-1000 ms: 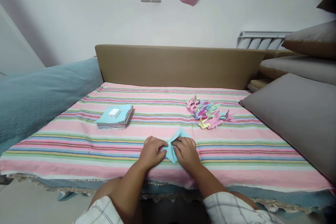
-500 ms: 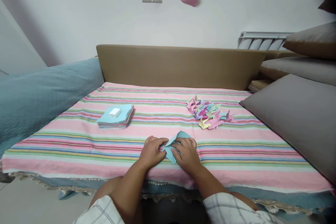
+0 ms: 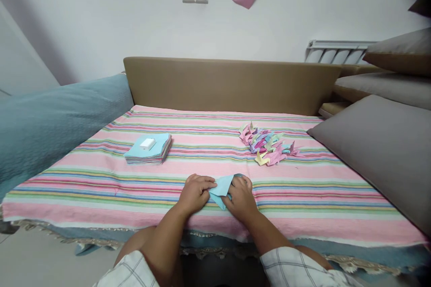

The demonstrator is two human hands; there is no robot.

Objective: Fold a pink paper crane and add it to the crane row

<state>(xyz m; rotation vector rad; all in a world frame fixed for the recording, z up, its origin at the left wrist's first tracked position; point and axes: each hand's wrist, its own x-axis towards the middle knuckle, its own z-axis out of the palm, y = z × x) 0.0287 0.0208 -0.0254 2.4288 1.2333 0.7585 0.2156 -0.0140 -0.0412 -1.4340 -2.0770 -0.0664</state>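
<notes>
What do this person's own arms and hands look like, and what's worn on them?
The left hand and right hand wear no gloves, and no watch or bracelet shows at either wrist. The forearms are uncovered. By both arms, loose white cloth with thin dark check lines shows, probably short sleeves.

The light-blue paper lies partly folded on the striped cloth, between my left hand and my right hand. Its upper flap stands raised off the layer beneath, whose pointed corner faces me.
</notes>
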